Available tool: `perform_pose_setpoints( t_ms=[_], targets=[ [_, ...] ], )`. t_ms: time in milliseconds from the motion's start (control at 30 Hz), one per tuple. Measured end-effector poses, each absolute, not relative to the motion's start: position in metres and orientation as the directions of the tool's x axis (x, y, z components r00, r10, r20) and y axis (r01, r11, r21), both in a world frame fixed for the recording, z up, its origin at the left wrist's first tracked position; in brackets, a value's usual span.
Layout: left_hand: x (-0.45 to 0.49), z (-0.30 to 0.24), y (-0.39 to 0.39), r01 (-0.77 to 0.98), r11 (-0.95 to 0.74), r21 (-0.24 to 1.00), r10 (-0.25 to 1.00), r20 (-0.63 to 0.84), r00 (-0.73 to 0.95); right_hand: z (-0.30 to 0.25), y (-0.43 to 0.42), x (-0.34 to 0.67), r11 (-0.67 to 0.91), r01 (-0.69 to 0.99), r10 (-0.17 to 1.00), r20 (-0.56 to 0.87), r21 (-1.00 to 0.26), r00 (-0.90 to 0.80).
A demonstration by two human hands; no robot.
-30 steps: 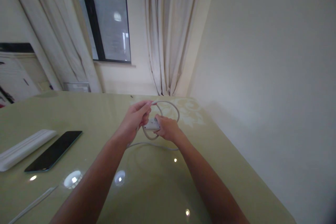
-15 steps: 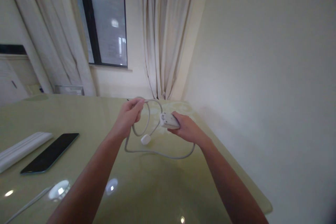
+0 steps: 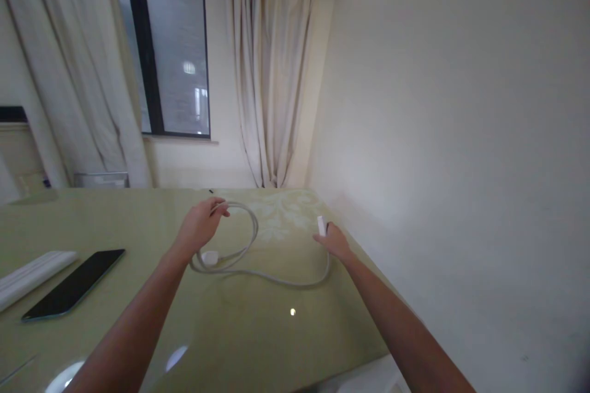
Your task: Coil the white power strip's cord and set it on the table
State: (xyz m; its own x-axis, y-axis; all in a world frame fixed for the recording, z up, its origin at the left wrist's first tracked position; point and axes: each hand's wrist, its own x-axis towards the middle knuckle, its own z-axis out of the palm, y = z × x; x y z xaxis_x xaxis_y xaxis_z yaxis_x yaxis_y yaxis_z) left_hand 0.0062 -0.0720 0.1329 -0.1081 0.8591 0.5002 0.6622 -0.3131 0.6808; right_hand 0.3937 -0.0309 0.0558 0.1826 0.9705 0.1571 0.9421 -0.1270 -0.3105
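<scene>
A white cable (image 3: 258,273) loops across the glossy green table (image 3: 258,331). My left hand (image 3: 201,226) is closed around the far part of the loop, near the table's middle. A white plug (image 3: 209,257) at one cable end lies on the table just below that hand. My right hand (image 3: 332,241) grips the white socket block (image 3: 321,225) at the other end, holding it close to the table's right edge by the wall.
A dark phone (image 3: 72,284) lies face up at the left, with a long white ribbed bar (image 3: 32,270) beside it. Curtains (image 3: 267,73) and a window (image 3: 170,55) stand behind the table. A plain wall (image 3: 461,135) runs along the right edge.
My hands have drawn apart: the right carried the socket block out toward the wall, the left stayed on the loop, and the cable now lies stretched wider on the table.
</scene>
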Motion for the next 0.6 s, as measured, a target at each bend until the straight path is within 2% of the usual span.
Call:
perform_pose_setpoints(
  t_ms=[133, 233, 400, 433, 500, 567, 600],
  targets=[
    [0.004, 0.138, -0.083, 0.600, -0.337, 0.726, 0.875, 0.476, -0.084, 0.039, -0.032, 0.383, -0.089, 0.940, 0.985, 0.109, -0.329, 0.131],
    [0.008, 0.145, -0.096, 0.489, -0.363, 0.793, 0.874, 0.472, -0.115, 0.040, -0.034, 0.368, -0.010, 0.940, 0.987, 0.149, -0.341, 0.064],
    [0.024, 0.161, -0.108, 0.309, -0.353, 0.883, 0.915, 0.395, -0.083, 0.078, -0.040, 0.318, 0.303, 0.856, 0.938, 0.292, -0.419, -0.189],
    [0.028, 0.165, -0.109, 0.267, -0.359, 0.894, 0.921, 0.386, -0.056, 0.088, -0.041, 0.305, 0.398, 0.801, 0.907, 0.324, -0.447, -0.269],
    [0.035, 0.174, -0.111, 0.171, -0.384, 0.907, 0.920, 0.392, -0.013, 0.108, -0.042, 0.282, 0.594, 0.515, 0.804, 0.431, -0.618, -0.410],
    [0.040, 0.184, -0.114, 0.072, -0.405, 0.911, 0.913, 0.407, -0.015, 0.127, -0.041, 0.265, 0.580, 0.280, 0.790, 0.445, -0.765, -0.423],
    [0.041, 0.187, -0.115, 0.022, -0.409, 0.912, 0.912, 0.409, -0.035, 0.136, -0.039, 0.259, 0.556, 0.222, 0.798, 0.438, -0.801, -0.415]
  ],
)
